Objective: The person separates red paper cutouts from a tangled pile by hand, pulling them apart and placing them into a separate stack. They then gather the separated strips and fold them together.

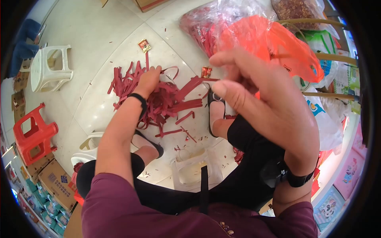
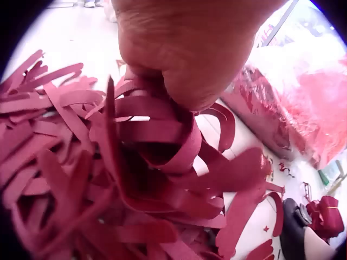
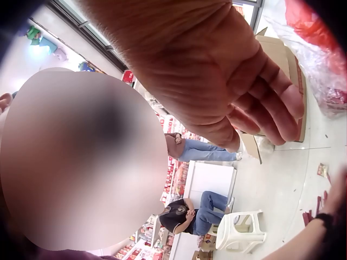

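Observation:
A heap of dark red, flat fabric-like strips [image 1: 168, 99] is spread over the floor between the person's feet. The left hand [image 1: 149, 82] reaches down into its upper part and grips some strips. In the left wrist view, looped strips [image 2: 157, 127] come out from under the curled left hand [image 2: 190, 59]. Raised close to the head camera, the right hand [image 1: 264, 103] holds nothing, its fingers loosely bent and apart from the thumb. The right wrist view also shows the right hand [image 3: 217, 86] empty.
Small gold-and-red packets [image 1: 145, 45] lie beside the heap. Clear and red plastic bags [image 1: 254, 43] stand at the upper right. A white stool [image 1: 51, 67] and a red stool [image 1: 35, 133] are on the left. Another person sits near a white stool [image 3: 238, 230].

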`<state>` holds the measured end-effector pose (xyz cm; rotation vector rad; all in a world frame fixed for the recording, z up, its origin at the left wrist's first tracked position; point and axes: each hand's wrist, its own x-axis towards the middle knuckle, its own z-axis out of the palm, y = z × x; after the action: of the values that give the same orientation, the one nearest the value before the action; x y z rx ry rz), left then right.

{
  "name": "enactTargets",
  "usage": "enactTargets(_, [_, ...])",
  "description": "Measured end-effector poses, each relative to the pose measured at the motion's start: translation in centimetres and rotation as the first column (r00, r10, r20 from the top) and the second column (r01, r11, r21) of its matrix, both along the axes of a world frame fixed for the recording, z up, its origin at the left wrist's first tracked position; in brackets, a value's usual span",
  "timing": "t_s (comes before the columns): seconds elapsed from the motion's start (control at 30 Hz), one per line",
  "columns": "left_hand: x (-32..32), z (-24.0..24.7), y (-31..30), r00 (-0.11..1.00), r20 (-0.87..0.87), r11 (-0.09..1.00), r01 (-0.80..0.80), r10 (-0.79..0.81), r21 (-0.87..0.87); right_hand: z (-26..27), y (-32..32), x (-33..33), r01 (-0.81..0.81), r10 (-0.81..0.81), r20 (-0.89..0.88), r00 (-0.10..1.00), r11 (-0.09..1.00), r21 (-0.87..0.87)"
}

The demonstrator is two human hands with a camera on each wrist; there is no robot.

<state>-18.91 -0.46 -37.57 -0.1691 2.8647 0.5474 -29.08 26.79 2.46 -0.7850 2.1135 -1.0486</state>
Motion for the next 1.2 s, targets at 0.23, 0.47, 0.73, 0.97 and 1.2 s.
enactTargets(0.23, [6.4, 5.4, -3.5, 0.983, 0.172, 0.935, 0.117, -0.061, -0.334, 0.0, 0.4, 0.6, -0.021, 0.021, 0.004, 1.000, 1.000, 0.017])
enactTargets(0.47, [-1.0, 2.8, 12.5, 0.975, -0.161, 0.988, 0.156, -0.152, 0.013, -0.1, -0.7, 1.7, -0.037, 0.037, 0.004, 0.999, 0.999, -0.005])
enactTargets(0.73, [3.6, -3.4, 18.7, 0.976, -0.070, 0.939, 0.177, -0.206, -0.293, 0.8, -2.2, 2.7, -0.007, 0.007, -0.035, 0.999, 1.000, 0.005])
enactTargets(0.97, [7.4, -8.2, 16.8, 0.971, -0.212, 0.958, -0.047, 0.110, 0.283, -0.3, -1.2, 2.3, -0.067, 0.067, -0.035, 0.997, 0.998, -0.002])
enactTargets(1.2, [8.0, -1.7, 8.6, 0.956, -0.048, 0.887, -0.248, 0.288, 0.389, -0.3, -1.9, 2.2, -0.200, 0.200, -0.236, 0.951, 0.980, 0.024])
